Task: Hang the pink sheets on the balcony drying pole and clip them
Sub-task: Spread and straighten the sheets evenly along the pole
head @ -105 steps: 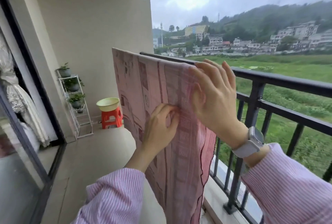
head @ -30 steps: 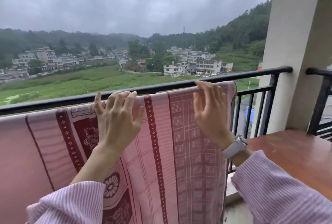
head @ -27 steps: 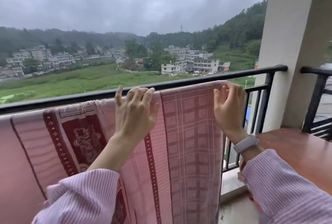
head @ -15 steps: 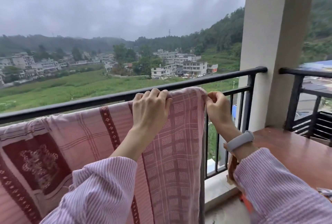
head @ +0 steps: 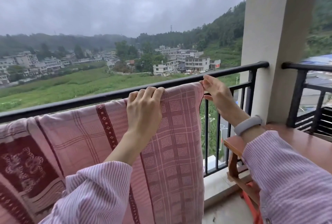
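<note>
1. Sheet (head: 176, 134): pink, with dark red bands and a checked end panel. It hangs over the rail (head: 71, 101) from the left edge of the frame to just right of centre. Its right edge falls straight down, short of the pillar (head: 274, 44).
2. Your left hand (head: 143, 108), centre frame: fingers curled over the top fold of the sheet, gripping cloth where it crosses the rail. Palm side lies against the hanging face.
3. Your right hand (head: 217, 92), right of centre: at the sheet's top right corner. Fingers fairly straight and loosely spread; thumb and a fingertip appear to meet at the corner hem, but you cannot tell from this view whether they pinch the cloth or only touch it.
4. Right wrist carries a pale band (head: 248, 125). Both sleeves are pink-striped.
5. Table (head: 296, 144): reddish wood, lower right of the frame, just beside the rail and under your right forearm. Something red-orange shows below it at the bottom right; too cut off to name.
6. A second rail section (head: 309, 65) starts on the far side of the pillar, at the right edge.
7. Beyond: green field, pale buildings, wooded hills, grey sky.
</note>
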